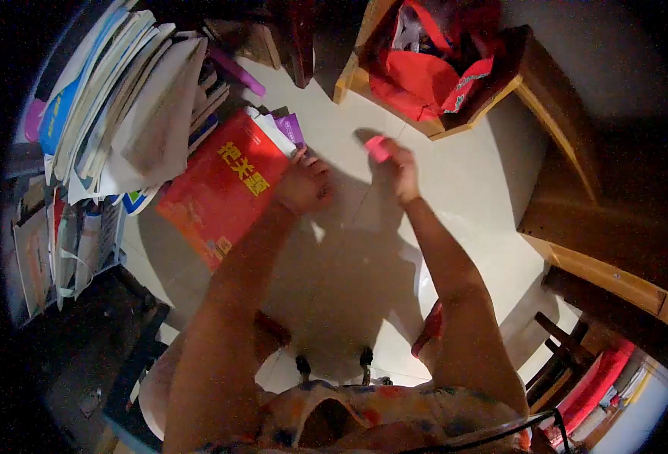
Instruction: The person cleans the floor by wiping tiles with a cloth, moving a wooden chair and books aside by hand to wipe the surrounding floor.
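My right hand (400,168) is closed on a small pink object (378,149) above the pale tiled floor (334,257). To the left, my left hand (303,181) lies over the right edge of a red book (224,178) with yellow characters, its fingers bent; whether they grip anything cannot be made out. White papers (272,135) and a purple item (291,127) stick out past the book's upper edge, just beyond my left fingers.
Stacked books and papers (114,113) rise at the left. A wooden box (438,130) holding a red bag (425,79) stands at the top. Wooden furniture (599,265) lines the right. A purple stick-like object (239,73) lies near the stack.
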`<action>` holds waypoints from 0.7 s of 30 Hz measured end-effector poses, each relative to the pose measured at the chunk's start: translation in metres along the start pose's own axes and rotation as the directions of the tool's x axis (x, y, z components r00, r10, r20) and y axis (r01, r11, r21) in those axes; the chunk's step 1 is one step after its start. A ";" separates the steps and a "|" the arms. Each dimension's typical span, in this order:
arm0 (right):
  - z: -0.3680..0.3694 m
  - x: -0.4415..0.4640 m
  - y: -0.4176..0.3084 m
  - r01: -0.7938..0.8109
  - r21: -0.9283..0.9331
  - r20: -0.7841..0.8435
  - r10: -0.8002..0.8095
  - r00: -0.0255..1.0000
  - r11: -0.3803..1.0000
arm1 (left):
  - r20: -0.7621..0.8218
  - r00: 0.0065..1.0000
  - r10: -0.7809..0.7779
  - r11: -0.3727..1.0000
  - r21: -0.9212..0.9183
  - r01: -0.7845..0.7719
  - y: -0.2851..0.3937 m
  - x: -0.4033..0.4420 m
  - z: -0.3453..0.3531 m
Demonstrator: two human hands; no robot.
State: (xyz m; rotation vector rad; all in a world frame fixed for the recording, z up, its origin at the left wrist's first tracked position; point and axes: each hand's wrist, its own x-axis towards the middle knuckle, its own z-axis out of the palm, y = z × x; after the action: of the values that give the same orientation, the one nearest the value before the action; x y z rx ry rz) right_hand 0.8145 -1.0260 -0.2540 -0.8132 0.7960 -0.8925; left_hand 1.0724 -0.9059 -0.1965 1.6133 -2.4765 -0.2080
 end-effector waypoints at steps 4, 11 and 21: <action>-0.062 0.029 0.013 0.296 -0.655 -0.144 -0.500 0.854 0.695 | -0.019 1.000 -0.014 0.997 -0.080 0.013 0.002 0.001 -0.009; -0.017 -0.035 0.052 0.202 -0.925 0.044 -0.438 0.898 0.321 | -0.023 0.999 -0.040 0.988 -0.147 0.037 0.004 0.004 -0.016; 0.026 -0.107 0.056 0.347 -0.898 0.234 -0.376 0.897 0.270 | -0.218 0.976 0.012 0.999 -0.040 -0.022 0.028 -0.002 -0.058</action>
State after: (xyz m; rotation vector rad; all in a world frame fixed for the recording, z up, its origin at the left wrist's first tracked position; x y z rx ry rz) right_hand 0.8125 -0.9030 -0.2641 -2.1157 1.1832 -0.7899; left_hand 1.0613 -0.8940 -0.1342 1.5093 -2.3044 -0.0763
